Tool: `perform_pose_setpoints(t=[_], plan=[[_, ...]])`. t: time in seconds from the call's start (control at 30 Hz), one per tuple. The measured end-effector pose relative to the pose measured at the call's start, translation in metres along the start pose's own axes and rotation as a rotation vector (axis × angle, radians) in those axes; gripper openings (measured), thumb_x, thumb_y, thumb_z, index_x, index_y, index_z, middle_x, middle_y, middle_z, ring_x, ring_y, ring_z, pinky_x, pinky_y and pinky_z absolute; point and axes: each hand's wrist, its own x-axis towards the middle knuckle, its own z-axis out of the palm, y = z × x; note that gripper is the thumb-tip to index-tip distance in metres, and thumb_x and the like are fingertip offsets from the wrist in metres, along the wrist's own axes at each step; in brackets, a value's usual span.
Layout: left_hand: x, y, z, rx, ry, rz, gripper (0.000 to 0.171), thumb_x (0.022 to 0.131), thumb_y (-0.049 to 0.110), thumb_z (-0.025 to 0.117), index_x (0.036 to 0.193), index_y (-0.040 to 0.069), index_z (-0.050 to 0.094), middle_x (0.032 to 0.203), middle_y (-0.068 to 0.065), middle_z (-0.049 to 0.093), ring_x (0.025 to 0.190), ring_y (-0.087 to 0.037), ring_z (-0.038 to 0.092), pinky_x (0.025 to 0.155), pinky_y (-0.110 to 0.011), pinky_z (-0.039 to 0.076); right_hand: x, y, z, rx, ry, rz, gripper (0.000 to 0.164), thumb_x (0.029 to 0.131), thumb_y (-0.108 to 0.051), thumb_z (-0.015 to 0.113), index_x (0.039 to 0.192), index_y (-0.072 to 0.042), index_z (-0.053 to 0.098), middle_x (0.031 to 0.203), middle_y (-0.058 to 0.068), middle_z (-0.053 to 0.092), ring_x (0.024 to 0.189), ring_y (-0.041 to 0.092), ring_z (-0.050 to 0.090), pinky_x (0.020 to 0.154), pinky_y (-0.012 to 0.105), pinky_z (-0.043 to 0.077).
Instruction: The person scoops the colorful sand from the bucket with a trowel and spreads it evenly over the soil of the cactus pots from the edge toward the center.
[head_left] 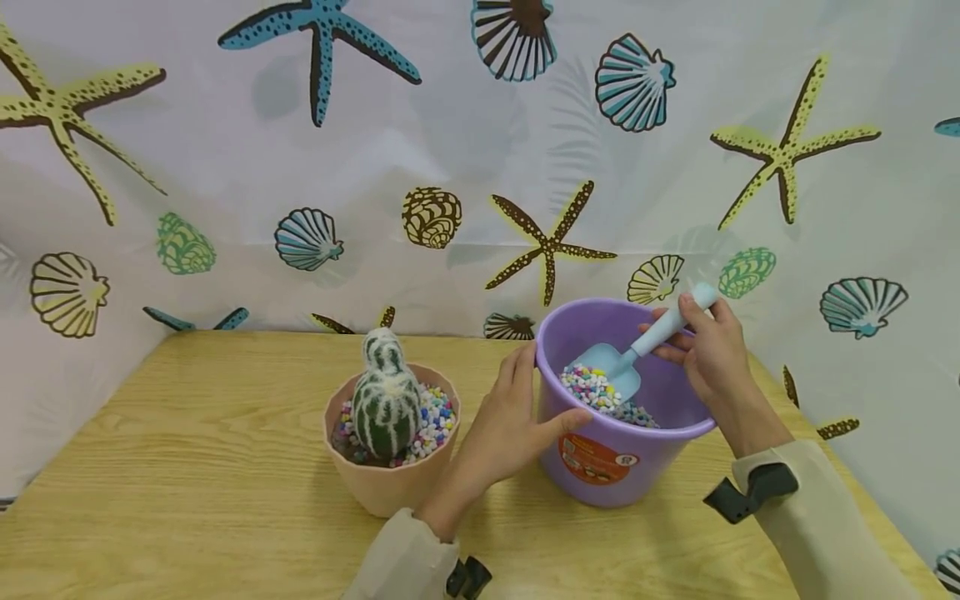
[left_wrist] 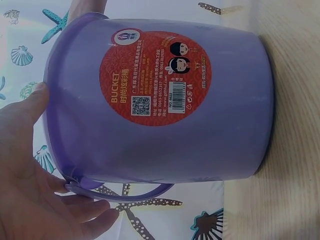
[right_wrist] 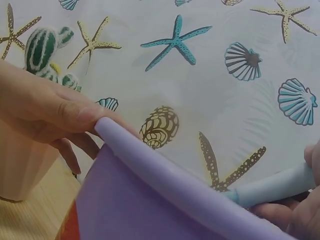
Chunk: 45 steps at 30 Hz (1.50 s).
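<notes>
On the right of the table stands a purple bucket (head_left: pixel 660 454) with a red-orange label. My left hand (head_left: pixel 502 429) holds it at the left side of its rim, thumb across the front, fingers spread round the side; the bucket's handle (left_wrist: pixel 135 194) hangs by those fingers in the left wrist view. A light blue scoop (head_left: pixel 660 331) is in my right hand (head_left: pixel 716 346), gripped by its handle, blade down inside the bucket. Small multicolored pebbles (head_left: pixel 588 386) lie on and around the blade. The bucket wall hides the blade in the right wrist view.
A peach pot (head_left: pixel 386 492) stands left of my left hand, holding a green-and-white fuzzy cactus (head_left: pixel 387 408) among colored pebbles (head_left: pixel 437 425). The wooden table (head_left: pixel 187 467) meets a white cloth (head_left: pixel 420 150) printed with shells and starfish at the back.
</notes>
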Motion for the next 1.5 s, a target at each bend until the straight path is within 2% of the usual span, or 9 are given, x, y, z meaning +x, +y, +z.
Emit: perform_pose_setpoints(t=[0.2, 0.43, 0.67, 0.83, 0.97, 1.1, 1.37, 1.43, 1.5], plan=[[-0.001, 0.002, 0.000, -0.016, -0.013, -0.008, 0.099, 0.082, 0.058, 0.065, 0.154, 0.015, 0.013, 0.156, -0.010, 0.022, 0.135, -0.039, 0.037, 0.106, -0.055, 0.037, -0.001, -0.001, -0.002, 0.022, 0.034, 0.028, 0.023, 0.099, -0.030, 0.045, 0.114, -0.014, 0.039, 0.082, 0.003, 0.068, 0.074, 0.018, 0.072, 0.063, 0.028, 0.058], [-0.002, 0.001, -0.001, -0.033, 0.000, -0.001, 0.097, 0.083, 0.057, 0.065, 0.154, 0.013, 0.014, 0.157, -0.009, 0.020, 0.138, -0.035, 0.034, 0.108, -0.054, 0.034, 0.001, -0.004, -0.002, -0.022, 0.075, 0.113, 0.050, 0.100, -0.035, 0.041, 0.138, -0.009, 0.023, 0.087, 0.003, 0.064, 0.076, 0.016, 0.072, 0.068, 0.027, 0.058], [-0.014, -0.001, -0.007, -0.019, -0.002, 0.002, 0.083, 0.090, 0.049, 0.060, 0.153, 0.015, 0.019, 0.157, -0.012, 0.022, 0.140, -0.036, 0.031, 0.109, -0.057, 0.030, -0.002, -0.002, -0.002, 0.067, 0.090, 0.154, 0.027, 0.101, -0.032, 0.039, 0.119, -0.013, 0.034, 0.088, 0.007, 0.062, 0.077, 0.019, 0.072, 0.069, 0.030, 0.058], [-0.019, 0.002, -0.011, 0.022, -0.022, 0.014, 0.077, 0.093, 0.045, 0.057, 0.152, 0.011, 0.022, 0.157, -0.012, 0.022, 0.142, -0.033, 0.028, 0.112, -0.053, 0.028, -0.001, -0.004, -0.005, 0.150, 0.118, 0.141, 0.023, 0.101, -0.031, 0.039, 0.115, -0.014, 0.035, 0.087, 0.009, 0.062, 0.076, 0.022, 0.072, 0.066, 0.033, 0.059], [-0.021, 0.003, -0.012, 0.033, -0.031, 0.025, 0.074, 0.094, 0.039, 0.057, 0.152, 0.008, 0.023, 0.157, -0.013, 0.022, 0.142, -0.033, 0.027, 0.112, -0.052, 0.028, 0.000, -0.005, -0.006, 0.163, 0.144, 0.118, 0.023, 0.101, -0.032, 0.039, 0.114, -0.013, 0.036, 0.089, 0.009, 0.061, 0.076, 0.022, 0.072, 0.065, 0.033, 0.059], [-0.025, 0.003, -0.014, 0.038, -0.035, 0.029, 0.071, 0.094, 0.033, 0.058, 0.151, 0.006, 0.025, 0.155, -0.015, 0.025, 0.141, -0.034, 0.030, 0.112, -0.051, 0.029, 0.000, -0.005, -0.004, 0.160, 0.150, 0.109, 0.025, 0.100, -0.033, 0.039, 0.115, -0.013, 0.036, 0.093, 0.010, 0.058, 0.077, 0.022, 0.072, 0.066, 0.033, 0.059], [-0.034, 0.004, -0.021, 0.050, -0.069, 0.037, 0.066, 0.094, 0.029, 0.059, 0.149, 0.006, 0.030, 0.153, -0.015, 0.031, 0.138, -0.034, 0.034, 0.111, -0.051, 0.032, 0.000, -0.007, -0.004, 0.222, 0.157, 0.124, 0.027, 0.100, -0.033, 0.039, 0.117, -0.013, 0.034, 0.093, 0.011, 0.058, 0.076, 0.023, 0.071, 0.063, 0.035, 0.059], [-0.036, 0.003, -0.023, 0.058, -0.071, 0.040, 0.065, 0.094, 0.028, 0.060, 0.148, 0.005, 0.032, 0.151, -0.015, 0.034, 0.138, -0.034, 0.036, 0.111, -0.050, 0.032, 0.000, -0.007, -0.006, 0.242, 0.157, 0.141, 0.032, 0.100, -0.033, 0.039, 0.124, -0.014, 0.032, 0.097, 0.012, 0.056, 0.078, 0.024, 0.071, 0.069, 0.038, 0.058], [-0.039, 0.003, -0.025, 0.067, -0.081, 0.036, 0.064, 0.093, 0.028, 0.060, 0.147, 0.005, 0.033, 0.150, -0.015, 0.036, 0.137, -0.033, 0.037, 0.111, -0.049, 0.032, 0.000, -0.007, -0.009, 0.283, 0.159, 0.165, 0.042, 0.099, -0.033, 0.040, 0.136, -0.017, 0.026, 0.102, 0.013, 0.053, 0.079, 0.025, 0.071, 0.081, 0.042, 0.053]])
